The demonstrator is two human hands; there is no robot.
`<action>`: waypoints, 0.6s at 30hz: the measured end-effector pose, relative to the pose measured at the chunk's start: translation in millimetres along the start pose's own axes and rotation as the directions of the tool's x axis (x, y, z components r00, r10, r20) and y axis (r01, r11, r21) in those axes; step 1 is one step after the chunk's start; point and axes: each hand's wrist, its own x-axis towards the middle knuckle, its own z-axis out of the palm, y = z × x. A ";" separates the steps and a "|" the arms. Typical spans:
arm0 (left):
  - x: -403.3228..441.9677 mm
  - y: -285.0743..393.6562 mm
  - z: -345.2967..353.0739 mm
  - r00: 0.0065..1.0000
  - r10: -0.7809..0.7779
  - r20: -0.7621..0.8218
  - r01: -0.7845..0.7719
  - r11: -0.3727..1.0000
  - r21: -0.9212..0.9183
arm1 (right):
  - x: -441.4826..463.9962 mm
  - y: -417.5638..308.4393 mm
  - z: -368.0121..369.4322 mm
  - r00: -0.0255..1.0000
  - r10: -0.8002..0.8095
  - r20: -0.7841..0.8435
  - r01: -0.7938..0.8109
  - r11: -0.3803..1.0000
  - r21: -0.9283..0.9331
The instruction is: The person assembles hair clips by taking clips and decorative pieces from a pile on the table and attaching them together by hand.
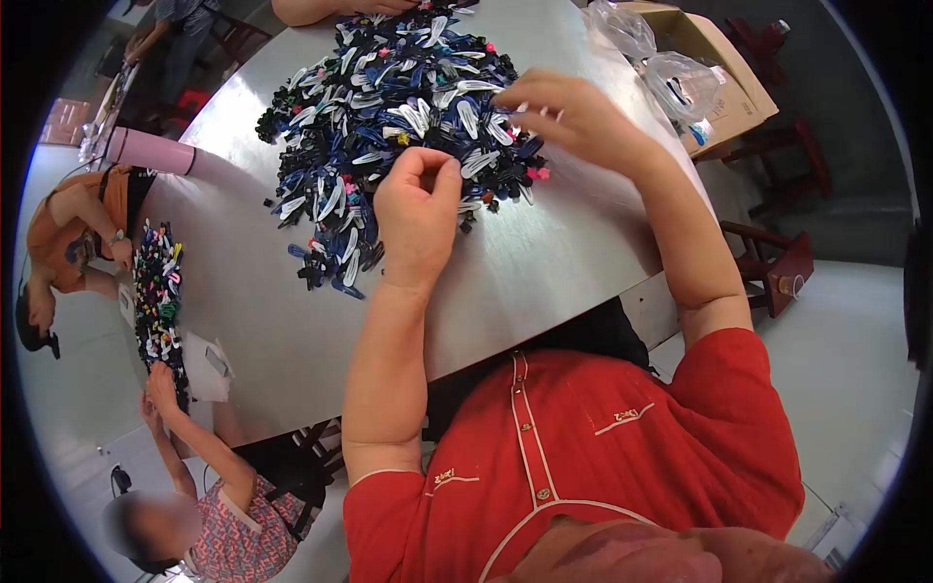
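Observation:
A big heap of hair clips (pixel 364 117) covers the far part of the metal table. Most are snap clips in black, navy and white, mixed with small dark claw clips and a few pink flower pieces (pixel 537 174). Over the heap's near edge, my left hand (pixel 418 209) is closed, thumb and forefinger pinched together. Whatever lies between those fingertips is too small to make out. My right hand (pixel 578 117) reaches over the heap's right side, fingers stretched and somewhat apart, close to several white snap clips (pixel 467 119). I see nothing held in it.
The round metal table (pixel 544 253) has a curved right edge. Beyond it stands a cardboard box (pixel 729 117) with plastic bags, near dark red stools (pixel 782 267). At left, two people work at a second clip pile (pixel 157 291), near a pink cylinder (pixel 151 151). Another person's arm (pixel 311 8) rests at the far edge.

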 end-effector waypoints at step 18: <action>-3.6 -0.5 12.8 0.848 0.426 0.315 -0.519 0.549 0.655 | -47.0 35.4 -108.2 0.721 0.349 -0.599 -0.672 0.566 -0.478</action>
